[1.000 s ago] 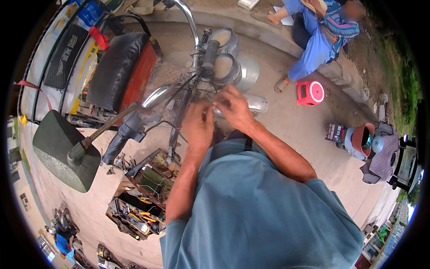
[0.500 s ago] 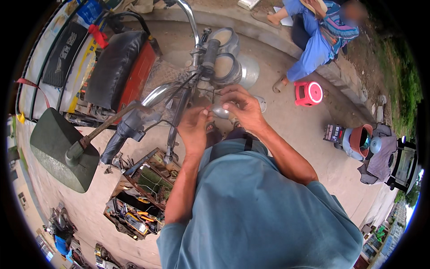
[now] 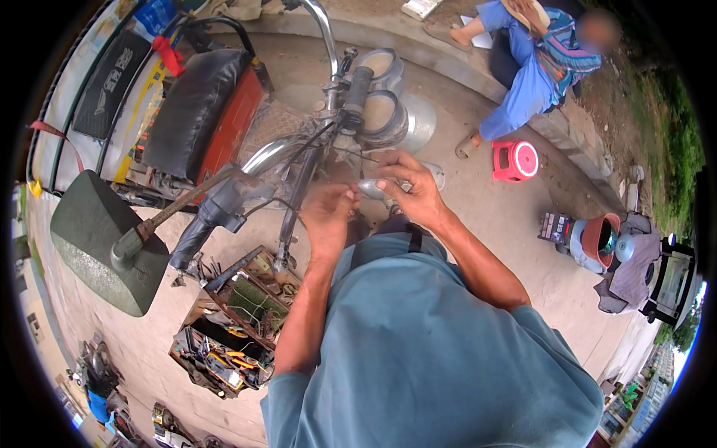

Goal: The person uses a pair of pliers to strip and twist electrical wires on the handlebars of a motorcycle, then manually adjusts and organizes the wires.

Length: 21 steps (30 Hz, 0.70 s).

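In front of my waist, my left hand is closed, thumb and fingertips pinched together; anything between them is too small to make out. Facing it, my right hand has its thumb bent towards curled fingers. A small rounded silvery part shows between the two hands, against the right thumb; whether the fingers grip it I cannot tell. A thin dark wire runs from the handlebar side towards the right fingertips. Just beyond are a three-wheeler's chrome handlebar and twin round headlamps.
A large mirror juts out at left. Below the handlebar lies an open toolbox with pliers and a meter. A red stool stands near a seated person. Buckets sit at right, beside a dark cloth.
My right thumb and fingers have shifted slightly down, and more of the silvery part shows between the hands. My left hand stays nearly in place, its fingers still pinched. The whole view has shifted a little.
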Each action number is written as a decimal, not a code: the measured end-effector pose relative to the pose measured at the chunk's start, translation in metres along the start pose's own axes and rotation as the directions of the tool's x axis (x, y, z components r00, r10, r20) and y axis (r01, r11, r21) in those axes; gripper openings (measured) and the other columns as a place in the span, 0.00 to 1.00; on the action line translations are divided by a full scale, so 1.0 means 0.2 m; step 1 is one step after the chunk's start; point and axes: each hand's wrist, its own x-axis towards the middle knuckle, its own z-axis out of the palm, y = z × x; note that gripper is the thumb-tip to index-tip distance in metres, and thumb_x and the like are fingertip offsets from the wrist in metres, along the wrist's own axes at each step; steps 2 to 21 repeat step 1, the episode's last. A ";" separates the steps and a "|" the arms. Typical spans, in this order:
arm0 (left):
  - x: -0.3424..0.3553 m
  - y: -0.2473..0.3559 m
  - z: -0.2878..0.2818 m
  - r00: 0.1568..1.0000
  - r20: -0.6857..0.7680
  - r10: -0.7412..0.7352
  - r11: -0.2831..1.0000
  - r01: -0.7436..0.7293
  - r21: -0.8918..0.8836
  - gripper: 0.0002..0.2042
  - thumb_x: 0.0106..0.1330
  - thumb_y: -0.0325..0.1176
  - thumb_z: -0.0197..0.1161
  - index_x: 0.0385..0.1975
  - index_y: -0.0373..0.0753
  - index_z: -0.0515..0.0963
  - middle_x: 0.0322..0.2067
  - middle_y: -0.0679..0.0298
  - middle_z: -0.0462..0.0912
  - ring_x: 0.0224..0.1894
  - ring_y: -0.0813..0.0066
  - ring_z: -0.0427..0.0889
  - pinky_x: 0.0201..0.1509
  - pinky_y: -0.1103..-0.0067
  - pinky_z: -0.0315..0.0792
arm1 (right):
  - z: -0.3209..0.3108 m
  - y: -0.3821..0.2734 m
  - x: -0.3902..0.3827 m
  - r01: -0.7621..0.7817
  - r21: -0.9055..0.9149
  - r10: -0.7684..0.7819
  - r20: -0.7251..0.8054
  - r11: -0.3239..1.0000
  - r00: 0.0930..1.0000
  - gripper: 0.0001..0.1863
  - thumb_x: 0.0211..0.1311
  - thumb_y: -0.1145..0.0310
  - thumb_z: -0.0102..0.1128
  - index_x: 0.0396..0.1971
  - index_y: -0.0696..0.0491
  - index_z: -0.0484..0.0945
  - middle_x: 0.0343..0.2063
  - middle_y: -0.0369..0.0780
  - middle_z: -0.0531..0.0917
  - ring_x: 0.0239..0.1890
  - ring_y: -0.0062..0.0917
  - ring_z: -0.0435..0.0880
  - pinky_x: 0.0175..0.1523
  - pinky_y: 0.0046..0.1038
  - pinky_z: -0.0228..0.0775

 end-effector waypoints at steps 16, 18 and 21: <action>0.01 -0.01 -0.01 1.000 0.017 -0.005 1.000 0.005 0.008 0.08 0.72 0.24 0.63 0.46 0.29 0.79 0.42 0.55 0.87 0.41 0.70 0.87 0.48 0.77 0.82 | 0.00 -0.01 0.00 0.001 -0.002 -0.001 0.032 1.000 0.999 0.09 0.64 0.73 0.65 0.43 0.55 0.87 0.48 0.42 0.79 0.57 0.33 0.78 0.63 0.32 0.70; 0.01 -0.01 -0.01 1.000 0.017 -0.005 1.000 0.005 0.008 0.08 0.72 0.24 0.63 0.46 0.29 0.79 0.42 0.55 0.87 0.41 0.70 0.87 0.48 0.77 0.82 | 0.00 -0.01 0.00 0.001 -0.002 -0.001 0.032 1.000 0.999 0.09 0.64 0.73 0.65 0.43 0.55 0.87 0.48 0.42 0.79 0.57 0.33 0.78 0.63 0.32 0.70; 0.01 -0.01 -0.01 1.000 0.017 -0.005 1.000 0.005 0.008 0.08 0.72 0.24 0.63 0.46 0.29 0.79 0.42 0.55 0.87 0.41 0.70 0.87 0.48 0.77 0.82 | 0.00 -0.01 0.00 0.001 -0.002 -0.001 0.032 1.000 0.999 0.09 0.64 0.73 0.65 0.43 0.55 0.87 0.48 0.42 0.79 0.57 0.33 0.78 0.63 0.32 0.70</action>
